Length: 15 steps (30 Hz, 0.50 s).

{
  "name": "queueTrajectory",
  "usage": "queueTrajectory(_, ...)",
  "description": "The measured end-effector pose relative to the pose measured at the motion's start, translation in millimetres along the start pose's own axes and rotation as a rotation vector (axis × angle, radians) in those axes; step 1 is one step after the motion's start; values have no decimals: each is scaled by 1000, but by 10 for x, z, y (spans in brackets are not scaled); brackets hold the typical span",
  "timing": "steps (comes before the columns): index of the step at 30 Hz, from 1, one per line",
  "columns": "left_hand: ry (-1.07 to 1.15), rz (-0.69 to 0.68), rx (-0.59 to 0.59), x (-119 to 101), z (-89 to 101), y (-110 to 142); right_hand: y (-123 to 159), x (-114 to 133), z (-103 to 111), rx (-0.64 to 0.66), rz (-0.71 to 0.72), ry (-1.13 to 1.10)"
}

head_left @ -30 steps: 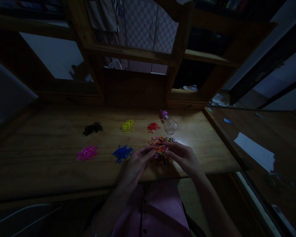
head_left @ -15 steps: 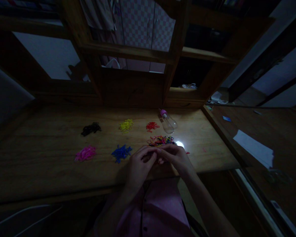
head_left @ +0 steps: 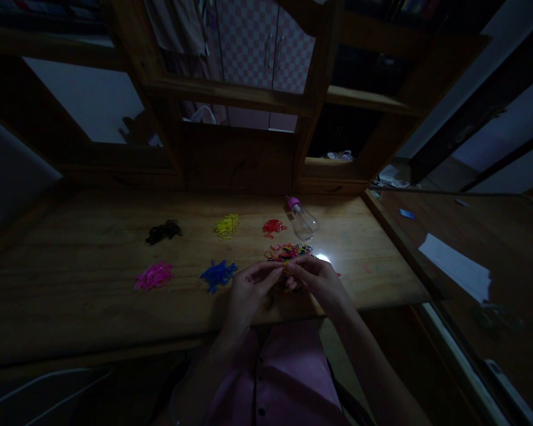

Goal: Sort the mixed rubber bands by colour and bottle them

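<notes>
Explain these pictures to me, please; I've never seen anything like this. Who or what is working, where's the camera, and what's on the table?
There is no machine here: one head-worn camera, looking forward and down, took every picture. Someone's bare left hand and right hand meet at a mixed, many-coloured pile on a wooden table. A small yellowish piece seems pinched between them; the dim light hides its exact shape. Further left lie a black pile, a yellow pile, a pink pile and a blue pile. A red pile lies beyond the mixed one, beside a clear, pink-topped container.
</notes>
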State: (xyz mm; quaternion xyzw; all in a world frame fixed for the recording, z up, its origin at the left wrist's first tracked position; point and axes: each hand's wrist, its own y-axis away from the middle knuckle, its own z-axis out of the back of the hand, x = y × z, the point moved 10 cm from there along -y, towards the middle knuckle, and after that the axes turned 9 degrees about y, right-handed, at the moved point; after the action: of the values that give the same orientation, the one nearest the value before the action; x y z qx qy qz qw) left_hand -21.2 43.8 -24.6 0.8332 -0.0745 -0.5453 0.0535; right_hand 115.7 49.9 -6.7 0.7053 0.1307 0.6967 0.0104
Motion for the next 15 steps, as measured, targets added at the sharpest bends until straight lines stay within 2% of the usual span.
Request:
queueTrajectory(7, -166, -198, -159, -228, 111, 84, -27, 61, 50, -87, 51, 87)
queueTrajectory(12, -119, -227, -208, -251, 204, 88, -33, 180, 123, -134, 91, 181)
queueTrajectory(15, -140, -238, -206, -244, 228, 90, -127, 376, 264, -224, 205, 317)
